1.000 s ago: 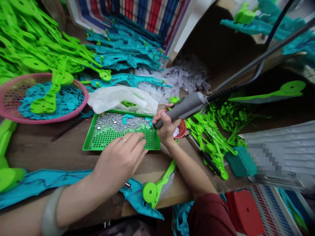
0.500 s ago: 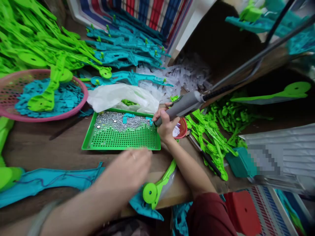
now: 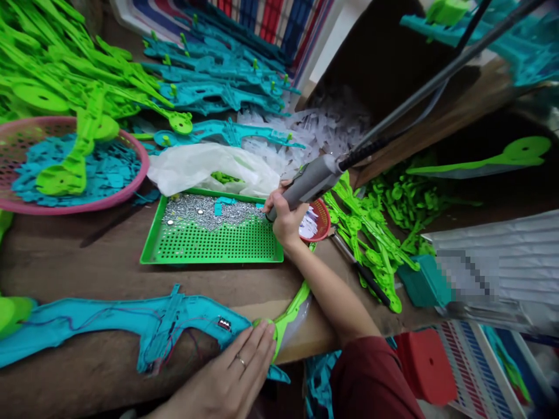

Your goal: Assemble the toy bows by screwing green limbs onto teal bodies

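Observation:
My right hand (image 3: 286,220) is closed around a grey electric screwdriver (image 3: 315,185), its tip by the right side of a green perforated tray (image 3: 213,259). Small silvery screws (image 3: 203,212) and a few blue pieces lie in the tray's far half. Along the table's front edge stretches a long blue plastic shell (image 3: 102,317) with thin wires and a small metallic part in it. My left hand (image 3: 238,364), a ring on one finger, lies flat with fingers stretched over the round end of a lime-green part (image 3: 293,314) at the shell's right end.
A pink basket (image 3: 146,166) of blue pieces stands at left, below piled green parts (image 3: 39,52). Blue shells (image 3: 222,96) and clear plastic pieces (image 3: 314,131) lie at the back. A red basket (image 3: 324,218) and more green parts (image 3: 364,227) are at right. The screwdriver's cord runs up right.
My left hand has moved down from near the tray onto the lime-green part, uncovering the middle of the blue shell. My right hand still holds the screwdriver by the tray's right side.

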`<act>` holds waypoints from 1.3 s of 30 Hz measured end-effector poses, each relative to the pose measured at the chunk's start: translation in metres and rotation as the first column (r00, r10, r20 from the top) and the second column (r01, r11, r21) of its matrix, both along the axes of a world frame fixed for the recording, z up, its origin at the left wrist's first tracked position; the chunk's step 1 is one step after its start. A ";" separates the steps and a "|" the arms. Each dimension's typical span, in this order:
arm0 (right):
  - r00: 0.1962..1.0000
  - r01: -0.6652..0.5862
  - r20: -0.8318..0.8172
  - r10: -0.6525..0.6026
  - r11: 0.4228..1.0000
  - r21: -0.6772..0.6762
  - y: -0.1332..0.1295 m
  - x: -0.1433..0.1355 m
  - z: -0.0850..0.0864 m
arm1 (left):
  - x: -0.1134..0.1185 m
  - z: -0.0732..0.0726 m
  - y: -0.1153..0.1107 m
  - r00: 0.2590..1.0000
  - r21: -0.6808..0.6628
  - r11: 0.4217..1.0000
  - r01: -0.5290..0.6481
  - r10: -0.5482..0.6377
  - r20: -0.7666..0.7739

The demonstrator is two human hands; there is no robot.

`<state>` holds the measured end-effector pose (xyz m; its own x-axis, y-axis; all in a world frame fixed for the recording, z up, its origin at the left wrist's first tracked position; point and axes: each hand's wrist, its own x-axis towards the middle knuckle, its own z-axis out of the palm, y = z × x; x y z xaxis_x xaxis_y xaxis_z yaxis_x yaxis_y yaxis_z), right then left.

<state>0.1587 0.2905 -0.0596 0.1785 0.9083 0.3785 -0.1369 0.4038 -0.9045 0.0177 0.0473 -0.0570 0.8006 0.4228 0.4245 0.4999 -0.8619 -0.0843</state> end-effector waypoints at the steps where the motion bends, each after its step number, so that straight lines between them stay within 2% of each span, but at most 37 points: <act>1: 1.000 0.017 0.011 -0.017 1.000 -0.009 -0.001 -0.001 0.005 | 0.000 -0.001 -0.002 1.000 0.026 1.000 0.011 -0.010 -0.020; 3: 0.998 0.060 0.006 -0.060 0.998 -0.009 -0.008 0.003 0.022 | 0.000 -0.003 -0.005 0.999 0.072 0.997 0.030 -0.027 -0.043; 5: 0.994 0.107 -0.040 -0.106 0.994 0.024 -0.024 0.016 0.046 | -0.001 -0.006 -0.008 0.999 0.108 0.994 0.031 -0.030 -0.010; 7: 0.984 0.163 -0.081 -0.157 0.984 0.072 -0.046 0.037 0.069 | -0.002 -0.006 -0.009 1.000 0.118 0.993 0.027 -0.028 0.007; 9: 0.973 0.229 -0.060 -0.224 0.969 0.093 -0.071 0.062 0.081 | -0.005 -0.004 -0.007 0.997 0.115 0.992 0.055 -0.048 -0.060; 11: 0.954 0.301 -0.001 -0.301 0.951 0.072 -0.094 0.086 0.078 | -0.006 -0.001 -0.004 0.987 0.128 0.986 0.104 -0.087 -0.135; 15: 0.922 0.386 0.028 -0.386 0.922 0.007 -0.120 0.115 0.049 | -0.006 0.000 -0.002 0.980 0.116 0.982 0.149 -0.131 -0.151; 19: 0.923 0.385 0.012 -0.386 0.923 0.018 -0.123 0.118 0.030 | -0.006 -0.004 -0.005 0.984 0.030 0.989 0.142 -0.138 -0.112; 23: 0.927 0.373 0.047 -0.372 0.927 -0.028 -0.120 0.118 0.022 | -0.008 -0.003 -0.007 0.991 -0.058 0.991 0.117 -0.120 -0.058; 26: 0.942 0.331 0.055 -0.330 0.943 -0.013 -0.117 0.123 0.018 | -0.007 0.000 -0.012 0.994 -0.111 0.990 0.092 -0.097 -0.045; 28: 0.956 0.286 0.058 -0.286 0.958 0.011 -0.117 0.126 0.017 | -0.004 0.003 -0.018 0.999 -0.205 0.978 0.040 -0.046 -0.026; 31: 0.960 0.267 0.068 -0.270 0.963 0.046 -0.119 0.125 0.025 | -0.002 0.006 -0.021 0.999 -0.332 0.943 -0.024 0.030 0.013; 33: 0.962 0.262 0.057 -0.268 0.961 0.087 -0.124 0.119 0.038 | -0.004 0.009 -0.016 0.998 -0.342 0.939 0.022 -0.003 0.055; 35: 0.975 0.206 0.050 -0.214 0.969 0.135 -0.129 0.108 0.055 | -0.005 0.014 -0.002 0.990 -0.370 0.926 0.078 -0.029 0.136; 37: 0.992 0.104 0.051 -0.115 0.978 0.179 -0.132 0.094 0.072 | -0.002 0.024 0.019 0.973 -0.463 0.885 0.052 0.059 0.222; 39: 0.998 -0.007 0.063 -0.006 0.977 0.212 -0.132 0.079 0.085 | 0.005 0.037 0.046 0.941 -0.569 0.822 -0.024 0.212 0.265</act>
